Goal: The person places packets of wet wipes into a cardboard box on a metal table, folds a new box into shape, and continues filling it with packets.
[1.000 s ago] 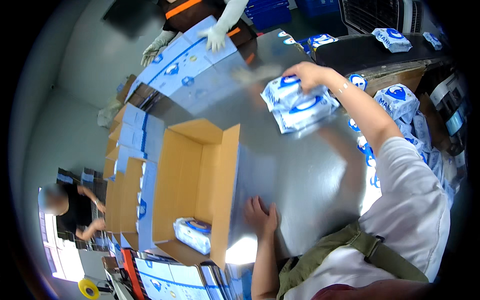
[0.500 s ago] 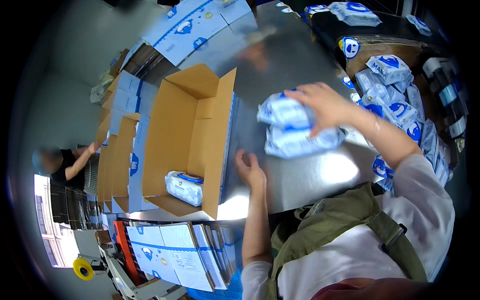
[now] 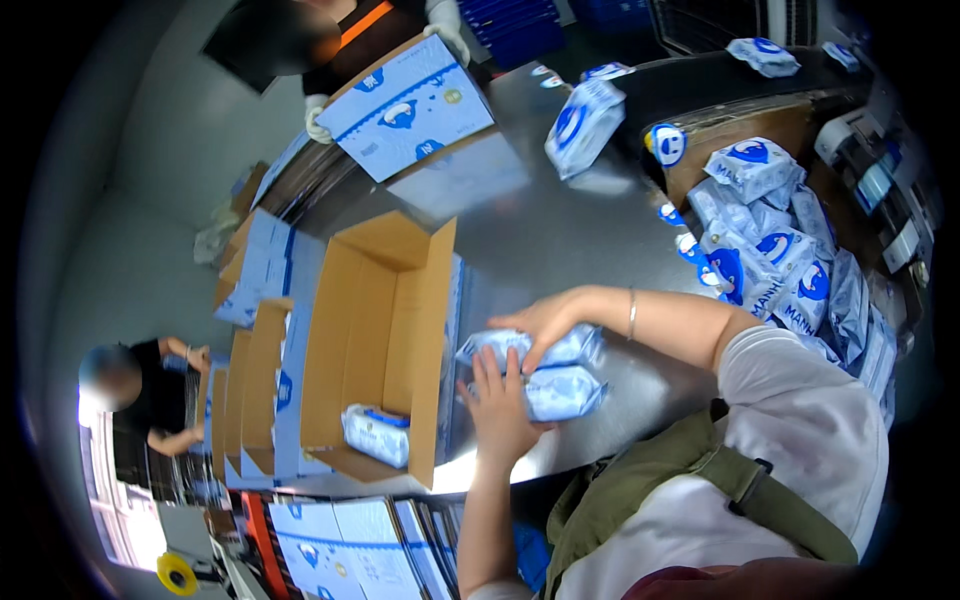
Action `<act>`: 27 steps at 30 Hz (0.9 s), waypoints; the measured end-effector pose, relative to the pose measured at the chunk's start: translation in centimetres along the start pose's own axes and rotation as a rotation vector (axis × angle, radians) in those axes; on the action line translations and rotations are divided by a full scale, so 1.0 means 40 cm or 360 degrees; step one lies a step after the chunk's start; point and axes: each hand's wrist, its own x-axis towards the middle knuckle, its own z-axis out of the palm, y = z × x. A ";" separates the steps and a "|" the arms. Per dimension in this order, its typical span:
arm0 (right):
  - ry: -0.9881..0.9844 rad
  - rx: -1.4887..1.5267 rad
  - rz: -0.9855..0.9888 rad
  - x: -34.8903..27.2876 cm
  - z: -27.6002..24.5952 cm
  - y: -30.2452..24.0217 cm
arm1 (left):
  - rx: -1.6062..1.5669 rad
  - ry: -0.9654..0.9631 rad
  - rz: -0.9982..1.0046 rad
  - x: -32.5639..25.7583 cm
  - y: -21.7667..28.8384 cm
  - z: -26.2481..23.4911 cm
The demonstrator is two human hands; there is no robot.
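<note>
Two white-and-blue packs of wet wipes lie side by side on the metal table, a far pack and a near pack. My right hand grips the far pack from above. Against the packs' left ends lies my left hand, its fingers spread over their tops and holding nothing of its own. Just left of my hands stands an open cardboard box, with one wipes pack at its near end.
A heap of wipes packs fills a bin at the right. Another pack is at the table's far side. At the far end, a person's gloved hands hold a printed carton. Several open boxes line the left, near another person. Flat cartons stand below.
My right hand has brought the two packs left and down onto the table near the box. My left hand has come onto them. A person with a carton has come into view at the far end.
</note>
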 end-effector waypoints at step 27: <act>0.1511 -0.1706 0.1027 -0.495 -0.763 0.427 | -0.0051 0.0003 0.0102 0.054 0.004 -0.004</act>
